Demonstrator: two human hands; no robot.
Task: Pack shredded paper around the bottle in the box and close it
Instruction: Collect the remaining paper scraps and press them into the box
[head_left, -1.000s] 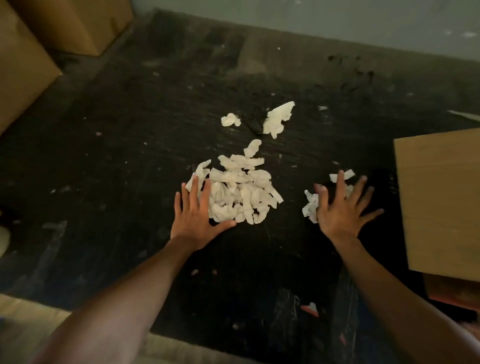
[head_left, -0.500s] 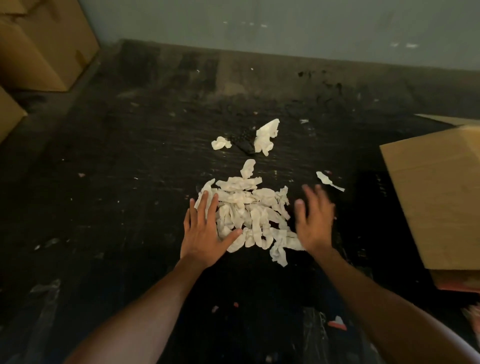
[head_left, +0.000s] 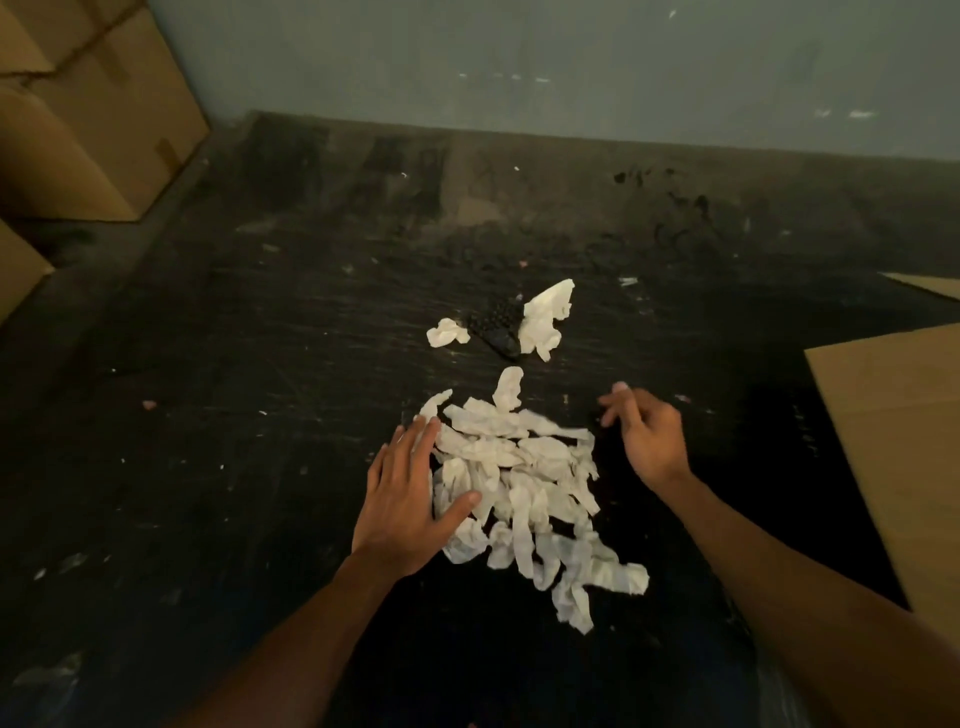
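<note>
Swept together since the earlier frame, the paper shreds (head_left: 519, 483) form one pile on the dark worktop (head_left: 208, 415). Left hand (head_left: 402, 499) lies flat against the pile's edge; right hand (head_left: 647, 441) hovers beside it, fingers loosely curled, empty. Box (head_left: 893, 447) at right edge.

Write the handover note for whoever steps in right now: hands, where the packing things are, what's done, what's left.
Left hand: open, flat on the floor, pressing against the left edge of the shredded paper pile.
Right hand: holds nothing, fingers loosely curled, just right of the pile, apart from it.
Two stray paper scraps lie farther out, beside a small dark object I can't identify.
Box: at the right edge; only a cardboard panel shows. Bottle not in view.
Done: paper gathered into one heap on the floor.
Left: scoop the heap, pack it around the bottle, close the box.
</note>
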